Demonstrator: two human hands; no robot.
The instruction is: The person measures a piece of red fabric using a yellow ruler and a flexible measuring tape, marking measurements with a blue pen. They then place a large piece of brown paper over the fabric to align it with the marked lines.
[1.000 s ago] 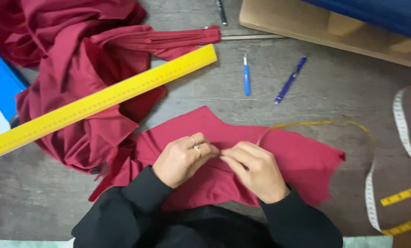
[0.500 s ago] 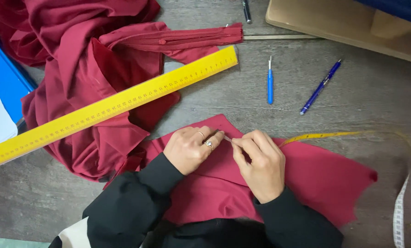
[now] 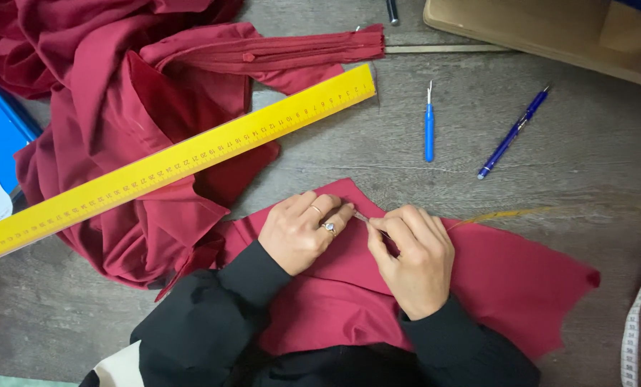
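grey tabletop unchanged, both hands (image 3: pixel 356 244) still pinching the red cloth piece (image 3: pixel 499 287) closed-fingered.

Bare table (image 3: pixel 564 186) beyond pens (right)

Thin object pinched between both hands' fingers (image 3: pixel 383 231) too small to identify; tape measure (image 3: pixel 630 337) edge-cropped.

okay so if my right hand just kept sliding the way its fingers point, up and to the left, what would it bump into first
The right hand would meet the left hand's fingertips almost at once; they nearly touch over the dark red fabric piece. Farther along that line lies the yellow ruler, though depth is hard to judge.
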